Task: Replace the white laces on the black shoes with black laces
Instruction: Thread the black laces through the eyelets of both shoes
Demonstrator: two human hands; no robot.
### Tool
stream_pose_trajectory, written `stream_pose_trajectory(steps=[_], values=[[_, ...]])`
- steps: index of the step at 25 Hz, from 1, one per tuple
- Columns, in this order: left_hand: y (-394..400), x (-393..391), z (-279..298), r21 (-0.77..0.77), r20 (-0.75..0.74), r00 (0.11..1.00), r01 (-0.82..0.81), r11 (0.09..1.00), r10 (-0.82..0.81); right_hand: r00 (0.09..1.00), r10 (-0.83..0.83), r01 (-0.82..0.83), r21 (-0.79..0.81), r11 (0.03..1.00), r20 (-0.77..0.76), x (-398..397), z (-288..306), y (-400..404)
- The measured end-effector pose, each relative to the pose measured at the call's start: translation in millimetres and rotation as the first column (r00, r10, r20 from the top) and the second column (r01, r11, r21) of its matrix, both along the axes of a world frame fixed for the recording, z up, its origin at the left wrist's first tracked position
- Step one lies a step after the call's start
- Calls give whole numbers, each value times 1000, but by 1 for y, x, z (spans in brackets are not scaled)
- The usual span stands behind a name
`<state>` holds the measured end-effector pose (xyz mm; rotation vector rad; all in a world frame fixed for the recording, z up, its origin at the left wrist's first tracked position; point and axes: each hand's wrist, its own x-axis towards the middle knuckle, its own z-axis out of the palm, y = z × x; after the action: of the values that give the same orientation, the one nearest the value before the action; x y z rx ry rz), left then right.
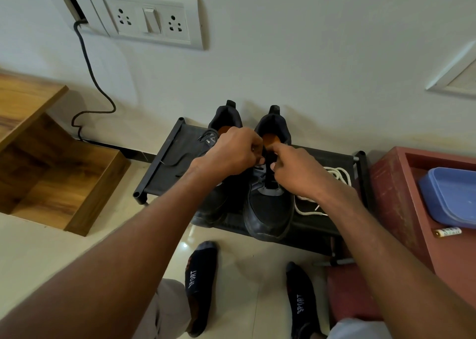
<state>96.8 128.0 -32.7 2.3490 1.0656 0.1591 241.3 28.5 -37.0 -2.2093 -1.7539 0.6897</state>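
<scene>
Both hands at frame centre, working the top eyelets of the right-hand black shoe (pixel 268 204) on the low shoe rack (pixel 164 158). Left hand (pixel 229 153) curled, grip pinched on something dark, probably the black lace (pixel 270 181) (hidden under the fingers). Right hand (pixel 296 173) also curled at the tongue; held thing not discernible. Removed white lace (pixel 332 184) heaped at three o'clock of that shoe; second shoe (pixel 219 184) at nine o'clock. Best done by keeping the lace flat, feeding the tip straight through, evening both ends before tightening.

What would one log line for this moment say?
left hand, right hand: lacing right shoe | white lace: on rack
</scene>
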Motion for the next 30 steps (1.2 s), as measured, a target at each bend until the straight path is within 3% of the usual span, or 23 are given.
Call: stream_pose_trajectory(steps=[7, 9, 10, 12, 13, 14, 15, 16, 17, 18, 19, 21, 25, 28, 30], values=[[6, -7, 22, 31, 130, 984, -128, 991, 123, 999, -45, 44, 121, 992, 0, 8, 5, -2], [7, -10, 36, -78, 315, 931, -170, 982, 186, 997, -79, 80, 160, 984, -14, 12, 6, -2], [5, -11, 47, -198, 481, 847, -147, 969, 226, 994, -106, 110, 190, 976, -33, 14, 6, -2], [2, -13, 75, -459, 768, 521, 43, 888, 372, 982, -167, 185, 268, 946, -88, 16, 7, -1], [2, -13, 85, -530, 808, 382, 140, 836, 448, 974, -197, 224, 310, 924, -116, 16, 9, 0], [1, -12, 91, -554, 814, 319, 175, 814, 485, 964, -226, 261, 352, 899, -138, 16, 10, 1], [0, -12, 92, -531, 803, 377, 101, 841, 462, 956, -251, 290, 389, 874, -150, 16, 11, 2], [-1, -11, 85, -424, 740, 557, -51, 904, 378, 951, -267, 308, 415, 856, -155, 16, 13, 2], [-2, -9, 71, -234, 555, 785, -170, 957, 275, 949, -275, 316, 425, 848, -156, 16, 14, 1], [-6, -6, 56, -62, 283, 939, -187, 980, 197, 948, -277, 317, 421, 850, -155, 16, 14, 1], [-8, -2, 40, 21, 40, 989, -140, 990, 139, 949, -275, 314, 410, 856, -152, 16, 14, 0], [-7, 3, 16, 17, -162, 985, -57, 998, 59, 953, -267, 303, 383, 873, -145, 16, 15, 0], [1, 0, 7, 10, -161, 986, -43, 999, 44, 959, -248, 280, 336, 899, -136, 16, 15, 0], [-2, 0, 26, -45, 86, 989, -116, 992, 120, 962, -243, 272, 332, 903, -128, 18, 16, 0], [-3, -1, 52, -140, 409, 881, -199, 970, 240, 956, -252, 288, 339, 895, -148, 19, 17, 0]])
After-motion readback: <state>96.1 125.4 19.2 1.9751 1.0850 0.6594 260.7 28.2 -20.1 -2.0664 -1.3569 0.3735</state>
